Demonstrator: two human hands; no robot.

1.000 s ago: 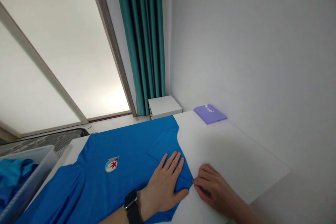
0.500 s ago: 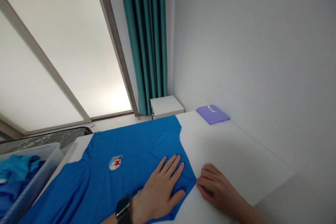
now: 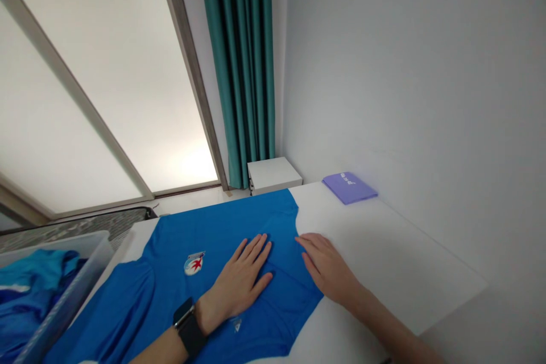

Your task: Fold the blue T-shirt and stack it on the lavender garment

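Observation:
A blue T-shirt [image 3: 168, 290] lies spread on the white table [image 3: 409, 261], with a round red-and-white emblem [image 3: 194, 264] on its cloth. Part of a second print shows under my left wrist. Flat on the shirt, fingers stretched out, rests my left hand [image 3: 236, 281], a black watch [image 3: 187, 324] on its wrist. My right hand [image 3: 328, 267] is at the shirt's right edge, its fingertips touching the cloth and its thumb apart from the fingers. No grip on the fabric shows there.
A clear plastic bin [image 3: 96, 250] of blue clothes [image 3: 38, 301] stands at the left. At the table's far right, against the wall, lies a folded purple cloth [image 3: 352, 189] with white lettering. Beyond the table are a white cabinet [image 3: 275, 173] and a green curtain [image 3: 247, 79].
My right hand has let go of the shirt's edge corner and moved farther up along that edge, fingers now extended. My left hand has slid left and slightly away over the shirt.

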